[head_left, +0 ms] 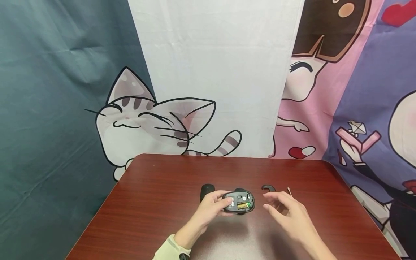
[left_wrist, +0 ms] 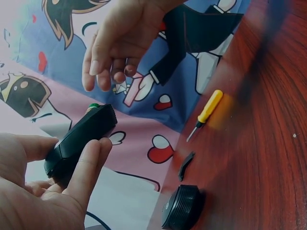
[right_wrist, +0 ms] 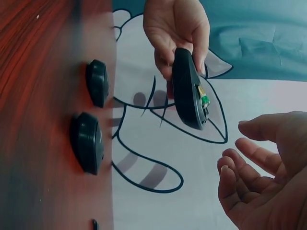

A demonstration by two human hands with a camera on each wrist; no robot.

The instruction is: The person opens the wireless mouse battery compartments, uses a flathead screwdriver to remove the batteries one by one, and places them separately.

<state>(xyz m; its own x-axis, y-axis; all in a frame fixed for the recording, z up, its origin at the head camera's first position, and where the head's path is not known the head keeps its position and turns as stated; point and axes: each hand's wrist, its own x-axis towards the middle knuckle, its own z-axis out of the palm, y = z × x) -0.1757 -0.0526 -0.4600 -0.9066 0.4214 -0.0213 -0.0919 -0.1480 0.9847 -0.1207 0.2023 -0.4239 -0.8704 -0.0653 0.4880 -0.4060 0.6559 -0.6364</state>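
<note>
1. Head view: the left hand [head_left: 213, 203] holds a black mouse [head_left: 234, 205] above the table [head_left: 156, 180], thumb across its upturned underside and fingers beneath.
2. Underside details: the battery compartment is uncovered, and a yellow-and-green battery [head_left: 243, 206] lies in it, towards the end away from the left hand; whether it is fully seated is hard to tell at this size.
3. Right hand [head_left: 289, 213]: it holds nothing and hangs near the mouse, not touching it, thumb parted from loosely bent fingers.
4. On the table: a second mouse [head_left: 207, 190] lies beyond the left hand, and a third [head_left: 240, 190] is partly hidden by the held one. A dark curved piece [head_left: 268, 187] lies beyond the right fingertips.
5. Left wrist view: a yellow-handled screwdriver [left_wrist: 209, 109] lies near the curved piece, apart from it.
6. Behind the table, a cartoon-printed cloth [head_left: 217, 72] hangs.
</note>
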